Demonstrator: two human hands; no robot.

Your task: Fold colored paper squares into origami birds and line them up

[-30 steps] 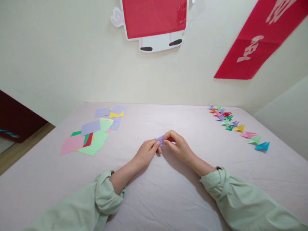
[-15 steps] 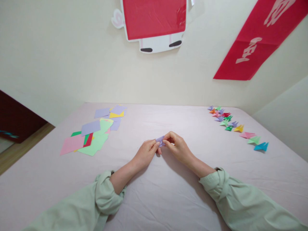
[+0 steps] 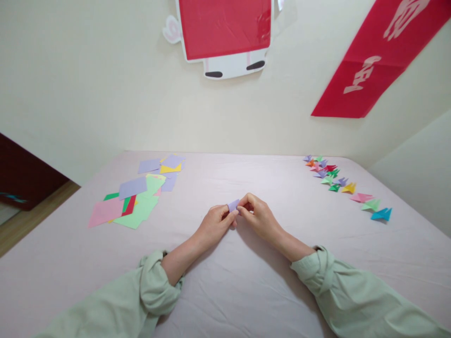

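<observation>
A small folded piece of purple paper [image 3: 233, 205] is held between my two hands, just above the middle of the table. My left hand [image 3: 217, 222] is closed on its left side, with the thumb lying along the lower edge. At the right corner, the thumb and index finger of my right hand [image 3: 257, 212] pinch the paper. The fingertips of both hands nearly meet and cover part of the folds.
Loose coloured paper sheets [image 3: 132, 188] lie overlapping on the left of the table [image 3: 225, 291]. Along the right runs a row of small folded paper figures [image 3: 349, 188] in several colours. Behind the table rises a wall [image 3: 116, 94] with red decorations [image 3: 225, 28].
My left thumb has moved up and right along the purple paper, closer to my right fingertips. The paper shows a flatter face now. Both hands stay in nearly the same place.
</observation>
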